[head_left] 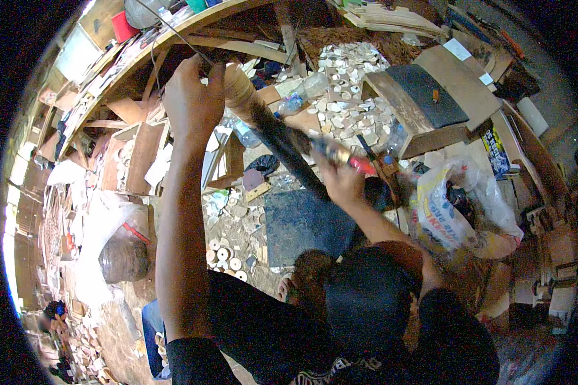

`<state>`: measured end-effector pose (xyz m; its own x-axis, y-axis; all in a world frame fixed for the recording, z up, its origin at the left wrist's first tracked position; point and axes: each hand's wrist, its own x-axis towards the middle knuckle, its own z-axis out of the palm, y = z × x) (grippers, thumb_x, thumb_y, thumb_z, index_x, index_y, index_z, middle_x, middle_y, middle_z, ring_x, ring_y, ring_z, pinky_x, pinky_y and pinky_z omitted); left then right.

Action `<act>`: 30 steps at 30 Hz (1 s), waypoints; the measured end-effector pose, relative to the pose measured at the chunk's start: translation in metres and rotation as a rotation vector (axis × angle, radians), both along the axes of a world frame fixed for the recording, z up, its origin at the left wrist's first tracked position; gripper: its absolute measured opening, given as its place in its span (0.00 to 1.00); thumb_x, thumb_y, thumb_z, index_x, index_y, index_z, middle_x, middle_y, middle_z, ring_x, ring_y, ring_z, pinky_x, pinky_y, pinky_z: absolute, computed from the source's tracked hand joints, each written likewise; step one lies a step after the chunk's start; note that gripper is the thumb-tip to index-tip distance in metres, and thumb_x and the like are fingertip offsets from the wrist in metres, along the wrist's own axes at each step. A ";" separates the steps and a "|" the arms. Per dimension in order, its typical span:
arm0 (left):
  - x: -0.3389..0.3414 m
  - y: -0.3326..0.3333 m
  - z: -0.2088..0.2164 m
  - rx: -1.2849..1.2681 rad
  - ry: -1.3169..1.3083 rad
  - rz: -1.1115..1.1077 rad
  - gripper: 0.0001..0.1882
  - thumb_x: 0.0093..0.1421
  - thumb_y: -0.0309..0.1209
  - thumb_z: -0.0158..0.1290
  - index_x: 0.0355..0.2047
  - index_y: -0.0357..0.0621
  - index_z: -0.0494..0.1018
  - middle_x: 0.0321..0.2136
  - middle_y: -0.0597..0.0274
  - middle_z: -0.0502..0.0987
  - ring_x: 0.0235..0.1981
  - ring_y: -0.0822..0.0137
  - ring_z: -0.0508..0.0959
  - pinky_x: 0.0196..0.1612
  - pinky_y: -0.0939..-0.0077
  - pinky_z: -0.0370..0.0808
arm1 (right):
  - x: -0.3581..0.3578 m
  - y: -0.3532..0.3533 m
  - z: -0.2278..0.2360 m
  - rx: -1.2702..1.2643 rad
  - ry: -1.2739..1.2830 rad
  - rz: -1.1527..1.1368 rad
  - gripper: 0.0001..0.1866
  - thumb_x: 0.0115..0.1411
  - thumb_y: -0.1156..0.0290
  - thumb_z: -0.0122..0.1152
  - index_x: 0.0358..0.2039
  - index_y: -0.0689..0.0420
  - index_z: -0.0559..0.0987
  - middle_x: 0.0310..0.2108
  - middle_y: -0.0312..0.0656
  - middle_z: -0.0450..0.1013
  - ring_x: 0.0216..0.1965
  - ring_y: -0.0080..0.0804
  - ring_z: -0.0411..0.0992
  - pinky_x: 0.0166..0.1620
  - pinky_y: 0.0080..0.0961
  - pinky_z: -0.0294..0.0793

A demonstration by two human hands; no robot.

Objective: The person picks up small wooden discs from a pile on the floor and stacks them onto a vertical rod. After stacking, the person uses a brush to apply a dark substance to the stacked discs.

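Raised at the upper left, my left hand is closed, its fingers round a thin dark cord that runs up to the left. Beside its thumb is the pale upper end of a long round post. Lower down the post turns dark and slants toward the right. My right hand is wrapped round a hand tool with a red part, blurred by motion. The tool's front end lies close to the dark part of the post; whether they touch I cannot tell.
Wood offcuts lie heaped ahead. A wooden box with a dark pad stands at the right, above a white plastic bag. Several round wooden discs lie on the floor. A curved shelf edge crosses the upper left.
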<state>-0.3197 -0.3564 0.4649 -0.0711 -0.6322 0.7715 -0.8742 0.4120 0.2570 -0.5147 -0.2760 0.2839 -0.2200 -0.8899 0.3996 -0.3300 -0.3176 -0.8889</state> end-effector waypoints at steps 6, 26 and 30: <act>0.003 0.001 0.005 0.158 0.093 -0.024 0.13 0.55 0.38 0.56 0.35 0.43 0.78 0.31 0.49 0.79 0.35 0.49 0.79 0.39 0.60 0.73 | -0.002 -0.009 0.018 -0.354 -0.327 0.117 0.12 0.59 0.69 0.61 0.40 0.63 0.76 0.36 0.42 0.76 0.38 0.28 0.74 0.44 0.25 0.71; 0.030 0.009 0.006 0.356 0.242 -0.578 0.10 0.61 0.26 0.50 0.41 0.34 0.74 0.37 0.58 0.78 0.39 0.69 0.76 0.47 0.75 0.71 | 0.002 0.029 -0.017 -0.013 -0.240 0.121 0.16 0.58 0.70 0.62 0.44 0.65 0.75 0.36 0.38 0.76 0.37 0.22 0.72 0.42 0.21 0.72; 0.027 0.006 0.004 0.362 0.261 -0.561 0.08 0.63 0.27 0.50 0.39 0.36 0.74 0.36 0.59 0.79 0.38 0.71 0.76 0.44 0.78 0.71 | 0.001 0.004 0.001 -0.240 -0.217 0.161 0.17 0.58 0.70 0.62 0.44 0.66 0.75 0.36 0.40 0.76 0.38 0.24 0.73 0.43 0.22 0.72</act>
